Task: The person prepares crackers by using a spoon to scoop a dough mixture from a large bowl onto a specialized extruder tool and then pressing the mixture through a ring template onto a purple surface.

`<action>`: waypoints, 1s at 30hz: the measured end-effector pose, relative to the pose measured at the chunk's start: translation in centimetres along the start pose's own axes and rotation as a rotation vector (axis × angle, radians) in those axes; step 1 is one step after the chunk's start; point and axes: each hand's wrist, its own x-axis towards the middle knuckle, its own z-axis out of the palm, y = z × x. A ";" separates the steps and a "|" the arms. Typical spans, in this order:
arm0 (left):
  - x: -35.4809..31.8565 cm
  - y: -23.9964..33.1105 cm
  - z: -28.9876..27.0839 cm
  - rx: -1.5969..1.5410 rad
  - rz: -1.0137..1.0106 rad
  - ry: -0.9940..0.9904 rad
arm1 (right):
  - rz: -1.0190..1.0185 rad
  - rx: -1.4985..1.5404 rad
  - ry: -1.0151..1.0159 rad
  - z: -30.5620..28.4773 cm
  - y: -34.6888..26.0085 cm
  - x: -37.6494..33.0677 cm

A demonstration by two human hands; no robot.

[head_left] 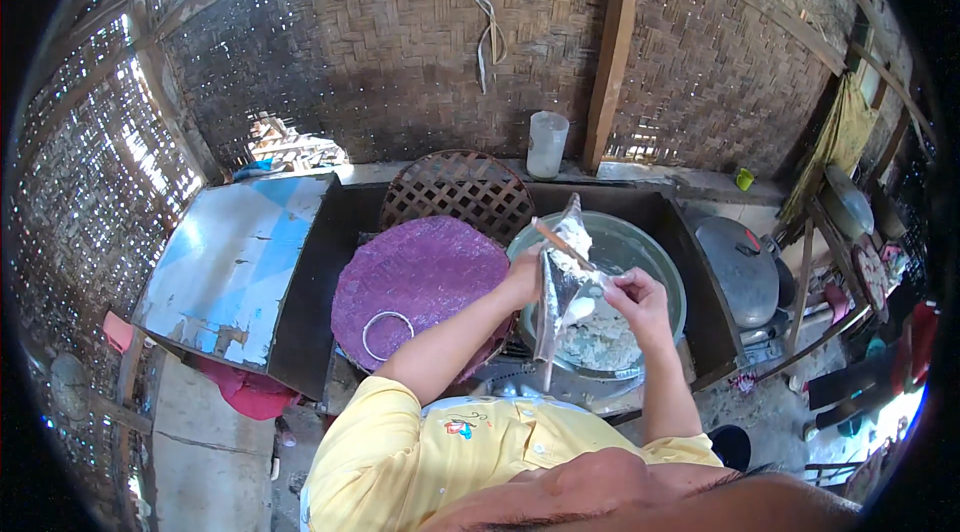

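Observation:
My left hand (524, 278) is closed around the side of a long, shiny, see-through-looking holder (547, 317), perhaps a plastic sheet or bag. White paste (572, 235) lies along it, and a thin brown stick (560, 243) slants across the paste. At its other side my right hand (640, 300) is closed in a pinch; what its fingertips grip is too small to make out. A white lump (579, 309) shows just below those fingers. Both hands are above a wide grey-green basin (642, 257), with lumpy white dough (598, 342) in its bottom.
Left of the basin is a round purple tray (430, 267) with a pale ring (388, 335) on it. Behind stand a lattice basket (465, 190) and a cloudy container (547, 144). A blue-and-white box (235, 262) is at left, a lidded metal pot (737, 267) at right.

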 end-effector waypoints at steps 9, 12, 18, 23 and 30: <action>0.7 -1.7 1.0 0.241 0.141 0.145 | -0.502 -0.721 0.467 -0.3 -0.6 0.2; 1.2 -2.0 0.5 -0.261 0.099 0.063 | -0.670 -0.857 0.413 0.3 -0.4 -1.0; 1.7 -3.9 -0.4 -0.841 -0.246 0.052 | -0.222 -0.241 0.192 -0.5 2.3 -2.4; 0.6 -0.1 1.1 0.087 0.147 0.074 | -0.204 -0.507 0.425 -1.4 2.2 0.6; 2.4 -6.0 0.2 -0.369 -0.186 0.123 | -0.261 -0.478 0.241 -0.9 1.4 -3.2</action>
